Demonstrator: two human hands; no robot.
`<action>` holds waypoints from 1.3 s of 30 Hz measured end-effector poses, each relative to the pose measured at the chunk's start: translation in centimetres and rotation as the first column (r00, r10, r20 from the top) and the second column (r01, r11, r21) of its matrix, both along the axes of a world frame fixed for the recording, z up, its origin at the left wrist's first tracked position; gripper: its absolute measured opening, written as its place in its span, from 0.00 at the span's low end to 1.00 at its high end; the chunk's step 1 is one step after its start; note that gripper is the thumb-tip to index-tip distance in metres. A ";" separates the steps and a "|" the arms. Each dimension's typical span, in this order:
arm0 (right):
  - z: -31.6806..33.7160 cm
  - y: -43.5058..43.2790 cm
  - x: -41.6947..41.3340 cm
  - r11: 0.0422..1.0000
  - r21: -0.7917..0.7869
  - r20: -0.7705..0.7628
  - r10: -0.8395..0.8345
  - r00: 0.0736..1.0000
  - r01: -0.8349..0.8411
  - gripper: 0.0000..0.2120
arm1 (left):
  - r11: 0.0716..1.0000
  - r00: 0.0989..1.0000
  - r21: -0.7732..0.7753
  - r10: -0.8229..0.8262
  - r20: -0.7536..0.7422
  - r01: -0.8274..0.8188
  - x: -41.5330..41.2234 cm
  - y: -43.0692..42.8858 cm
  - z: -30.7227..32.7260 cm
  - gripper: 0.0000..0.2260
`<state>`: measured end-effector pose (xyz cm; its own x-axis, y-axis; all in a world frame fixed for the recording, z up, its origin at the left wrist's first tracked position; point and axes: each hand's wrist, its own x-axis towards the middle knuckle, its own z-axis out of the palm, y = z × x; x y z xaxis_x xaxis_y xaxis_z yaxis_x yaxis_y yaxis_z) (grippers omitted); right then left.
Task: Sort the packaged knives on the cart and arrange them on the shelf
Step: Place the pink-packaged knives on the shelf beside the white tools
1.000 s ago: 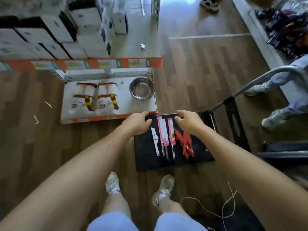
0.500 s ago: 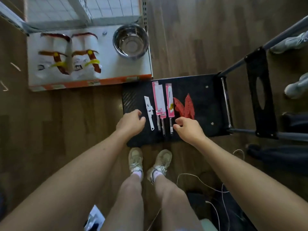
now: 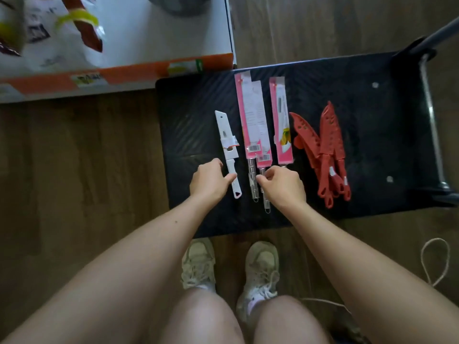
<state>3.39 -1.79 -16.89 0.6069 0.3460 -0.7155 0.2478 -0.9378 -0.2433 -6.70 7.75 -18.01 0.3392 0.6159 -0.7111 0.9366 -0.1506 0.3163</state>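
View from above, looking down at a black cart (image 3: 347, 83) that fills the centre and right of the frame, on a wooden floor (image 3: 74, 157).

Laid side by side on the cart, blades toward the top of the frame, from left to right:
- a white knife (image 3: 227, 142) in a white sleeve
- two overlapping pink-packed knives (image 3: 252, 120)
- a single pink-packed knife (image 3: 280, 125)
- a bunch of red knives (image 3: 327, 145), lying crossed over one another and set a little apart from the pink ones

The left hand (image 3: 208, 182) lies at centre frame, just left of the white knife. Its fingers are curled in a narrow pose and its thumb tip touches the white handle. Whether it actually grips the handle cannot be told.

The right hand (image 3: 283, 184) lies just right of centre, over the lower ends of the pink packs. Its fingers are curled tightly, and the fingertips (image 3: 260, 179) pinch the steel handle (image 3: 266, 204) of the right-hand knife of the overlapping two. The end of that handle sticks out below the hand.

The white shelf (image 3: 149, 40), with an orange front strip, occupies the upper left of the frame, its corner just beside the cart's upper left corner. On it lie blurred bagged goods (image 3: 49, 28), and the rim of a metal bowl (image 3: 178, 3) shows at the top edge.

The cart's handle bar (image 3: 429, 108) runs along the right edge. At the bottom of the frame are the person's bare knees and two pale shoes (image 3: 198, 264). A light cord (image 3: 434, 264) loops at the lower right.
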 end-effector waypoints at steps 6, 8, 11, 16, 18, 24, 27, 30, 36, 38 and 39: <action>-6.3 1.3 -0.3 0.994 0.037 0.129 0.096 0.987 -0.101 0.14 | 0.993 0.999 0.115 -0.030 0.044 0.025 1.5 0.5 -6.4 0.22; -6.6 1.9 -0.5 0.972 -0.003 0.201 0.232 0.952 -0.236 0.16 | 0.990 0.998 0.142 -0.018 0.056 0.010 1.8 0.6 -7.1 0.20; -6.4 2.4 -1.2 0.933 -0.058 0.223 0.359 0.906 -0.355 0.16 | 0.990 0.996 0.126 0.055 0.076 -0.064 1.9 0.7 -7.1 0.15; -6.7 3.0 -1.6 0.955 -0.044 0.165 0.296 0.941 -0.292 0.13 | 0.978 0.975 0.034 0.204 0.092 -0.207 1.9 0.9 -6.9 0.10; -6.8 2.9 -1.3 0.987 -0.002 0.116 0.162 0.980 -0.163 0.11 | 0.964 0.959 0.003 0.264 0.102 -0.265 1.7 1.1 -6.7 0.09; -5.1 2.6 -0.5 0.995 0.010 -0.032 -0.099 0.995 0.100 0.08 | 0.885 0.887 -0.146 0.456 0.074 -0.443 0.4 1.5 -4.5 0.06; -2.2 2.7 -0.3 0.999 -0.021 -0.024 -0.051 0.998 0.050 0.11 | 0.804 0.807 -0.210 0.583 0.095 -0.556 -0.1 2.0 -1.6 0.05; 3.1 2.4 -0.3 1.000 -0.025 0.003 -0.008 1.000 0.008 0.11 | 0.768 0.762 -0.274 0.630 0.153 -0.580 -0.9 2.6 3.6 0.06; 18.2 3.2 0.0 0.997 0.048 0.069 0.057 0.996 -0.061 0.11 | 0.796 0.717 -0.260 0.605 0.347 -0.546 -1.2 3.9 19.1 0.09; 24.0 3.8 -0.2 0.993 0.080 0.105 0.081 0.991 -0.089 0.11 | 0.777 0.675 -0.255 0.627 0.389 -0.575 -1.3 4.5 25.0 0.09; 26.7 4.1 -0.4 0.990 0.109 0.119 0.081 0.990 -0.094 0.11 | 0.754 0.638 -0.274 0.653 0.408 -0.597 -1.3 4.6 27.7 0.08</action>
<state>3.02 2.30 9.79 0.6463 0.4764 -0.5960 0.3598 -0.8791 -0.3126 -8.03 12.38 9.70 0.1949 0.7351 -0.6493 0.5332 0.4763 0.6992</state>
